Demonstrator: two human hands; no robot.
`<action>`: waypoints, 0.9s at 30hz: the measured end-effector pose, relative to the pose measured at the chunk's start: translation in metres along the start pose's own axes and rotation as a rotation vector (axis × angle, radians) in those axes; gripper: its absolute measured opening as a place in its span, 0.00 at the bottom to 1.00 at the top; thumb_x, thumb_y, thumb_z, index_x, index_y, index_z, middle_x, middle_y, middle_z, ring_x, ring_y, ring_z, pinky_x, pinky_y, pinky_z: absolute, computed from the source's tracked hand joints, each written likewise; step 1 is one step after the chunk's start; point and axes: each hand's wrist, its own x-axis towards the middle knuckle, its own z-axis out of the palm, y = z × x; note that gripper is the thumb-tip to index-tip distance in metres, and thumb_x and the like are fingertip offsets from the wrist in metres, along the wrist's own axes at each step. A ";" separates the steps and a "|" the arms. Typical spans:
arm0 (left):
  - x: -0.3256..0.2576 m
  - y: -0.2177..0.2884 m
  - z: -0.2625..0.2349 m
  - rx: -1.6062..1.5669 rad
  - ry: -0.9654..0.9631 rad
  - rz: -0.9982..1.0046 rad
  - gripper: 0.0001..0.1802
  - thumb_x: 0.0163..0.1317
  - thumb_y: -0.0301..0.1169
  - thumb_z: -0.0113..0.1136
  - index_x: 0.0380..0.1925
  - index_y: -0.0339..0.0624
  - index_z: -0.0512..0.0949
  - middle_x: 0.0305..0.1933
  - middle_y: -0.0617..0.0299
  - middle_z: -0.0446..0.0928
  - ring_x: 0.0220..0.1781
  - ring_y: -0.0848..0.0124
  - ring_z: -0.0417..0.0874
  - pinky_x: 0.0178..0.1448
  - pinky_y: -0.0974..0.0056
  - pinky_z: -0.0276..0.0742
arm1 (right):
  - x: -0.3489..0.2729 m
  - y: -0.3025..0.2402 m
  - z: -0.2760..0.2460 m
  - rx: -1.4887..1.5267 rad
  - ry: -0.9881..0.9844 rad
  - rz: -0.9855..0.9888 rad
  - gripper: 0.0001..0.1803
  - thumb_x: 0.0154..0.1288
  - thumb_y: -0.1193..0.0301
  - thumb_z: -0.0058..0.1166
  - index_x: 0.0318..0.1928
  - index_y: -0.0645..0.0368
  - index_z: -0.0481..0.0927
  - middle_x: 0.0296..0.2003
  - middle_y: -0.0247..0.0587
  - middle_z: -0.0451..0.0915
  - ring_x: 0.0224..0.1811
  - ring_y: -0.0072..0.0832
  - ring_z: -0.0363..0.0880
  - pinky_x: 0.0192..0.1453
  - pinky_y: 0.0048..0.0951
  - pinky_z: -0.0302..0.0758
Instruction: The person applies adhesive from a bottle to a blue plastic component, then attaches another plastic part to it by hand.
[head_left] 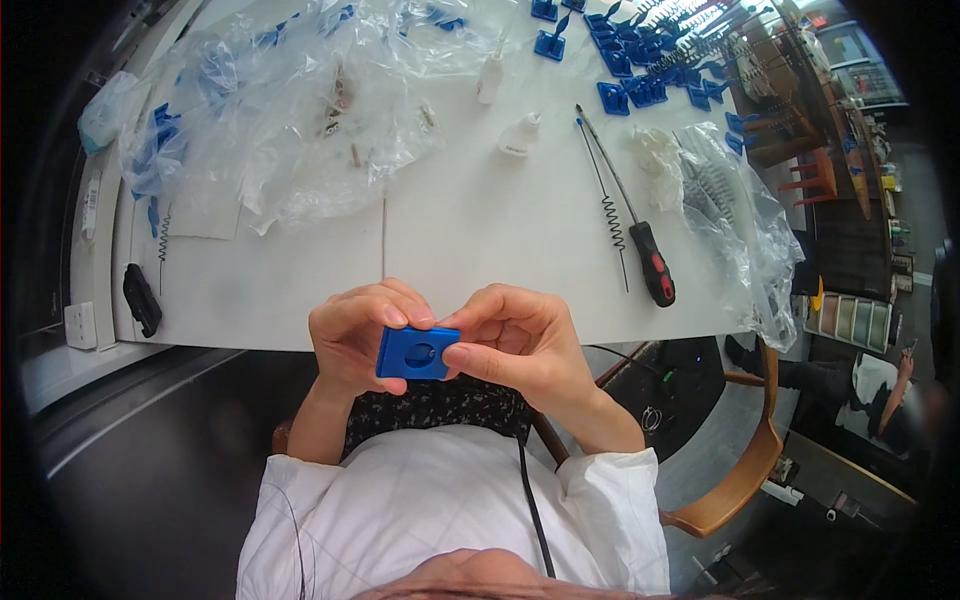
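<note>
- Holding a small blue plastic block (417, 352) between both hands, the person keeps it close to the body, just off the near edge of the white surface (470, 230) — a spot where the eyes can look straight down on it.
- Left hand (355, 335) has its grip closed on the block's left side, thumb on the front face, fingers curled behind, so the piece stays steady.
- Right hand (520, 345) pinches the block's right edge, thumb pressing near the round recess in its face; the fingertips seem set for fine work rather than for carrying.
- Lying just beyond the hands to the right, a screwdriver with a red-and-black handle (652, 264) has its handle toward the person, easy for the right hand to take up.
- Beside it lies a thin rod with a coil spring (612, 220) around its middle; a similar spring (163, 238) sits at the far left, near a black oblong object (141, 298).
- Two small white squeeze bottles (520, 134) stand mid-surface, well apart from the hands.
- Crumpled clear plastic bags (300, 120) spread over the far left, small parts showing through — another bag (740, 230) lies at the right edge.
- Farthest off, many small blue parts (630, 80) lie in loose rows, the same colour as the held block.
</note>
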 end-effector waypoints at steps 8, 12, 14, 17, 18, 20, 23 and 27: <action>0.000 -0.001 0.003 0.015 0.002 0.007 0.27 0.39 0.36 0.77 0.38 0.36 0.75 0.36 0.52 0.79 0.42 0.62 0.79 0.42 0.63 0.77 | -0.001 0.001 0.001 0.050 0.036 -0.021 0.08 0.55 0.83 0.57 0.37 0.67 0.75 0.32 0.40 0.78 0.36 0.27 0.80 0.41 0.26 0.80; -0.002 -0.002 0.004 -0.032 0.023 -0.005 0.27 0.40 0.34 0.76 0.40 0.36 0.75 0.38 0.51 0.78 0.43 0.63 0.77 0.43 0.64 0.77 | 0.000 -0.001 0.002 0.048 0.043 0.015 0.08 0.55 0.83 0.57 0.37 0.67 0.75 0.33 0.42 0.78 0.36 0.28 0.81 0.41 0.26 0.80; -0.004 -0.002 0.004 -0.069 0.037 -0.019 0.27 0.41 0.34 0.76 0.40 0.35 0.74 0.39 0.51 0.77 0.44 0.63 0.77 0.44 0.64 0.77 | 0.001 -0.004 0.003 0.069 0.026 0.037 0.08 0.56 0.82 0.57 0.37 0.67 0.75 0.33 0.44 0.79 0.36 0.28 0.81 0.41 0.27 0.80; -0.004 -0.005 0.002 -0.137 0.078 -0.048 0.28 0.41 0.34 0.76 0.41 0.35 0.74 0.40 0.51 0.76 0.44 0.64 0.76 0.44 0.65 0.76 | -0.001 -0.005 0.004 0.096 0.038 0.053 0.08 0.57 0.81 0.57 0.37 0.67 0.75 0.34 0.45 0.79 0.35 0.29 0.81 0.41 0.27 0.80; -0.005 -0.005 0.002 -0.137 0.074 -0.047 0.28 0.41 0.34 0.76 0.41 0.34 0.74 0.40 0.51 0.76 0.45 0.64 0.76 0.44 0.65 0.76 | -0.001 -0.006 0.004 0.098 0.038 0.054 0.08 0.57 0.81 0.57 0.37 0.67 0.75 0.34 0.45 0.79 0.35 0.29 0.81 0.41 0.27 0.80; -0.005 -0.005 0.002 -0.136 0.070 -0.046 0.29 0.41 0.34 0.76 0.41 0.34 0.74 0.40 0.51 0.76 0.45 0.63 0.76 0.44 0.65 0.76 | -0.001 -0.006 0.005 0.105 0.040 0.062 0.08 0.57 0.81 0.56 0.38 0.68 0.75 0.33 0.45 0.79 0.35 0.29 0.81 0.40 0.26 0.80; -0.004 -0.004 0.003 -0.132 0.071 -0.044 0.28 0.41 0.34 0.76 0.41 0.34 0.74 0.40 0.51 0.77 0.45 0.63 0.76 0.45 0.64 0.76 | 0.001 -0.002 0.003 0.093 0.041 0.057 0.07 0.57 0.81 0.56 0.37 0.68 0.75 0.33 0.44 0.79 0.34 0.28 0.81 0.38 0.26 0.80; -0.002 -0.001 0.004 -0.063 0.017 -0.060 0.28 0.41 0.31 0.76 0.41 0.33 0.74 0.40 0.49 0.77 0.45 0.63 0.77 0.47 0.63 0.76 | 0.000 0.003 -0.001 0.054 0.048 0.011 0.06 0.57 0.82 0.56 0.36 0.68 0.75 0.33 0.43 0.78 0.32 0.28 0.80 0.37 0.25 0.79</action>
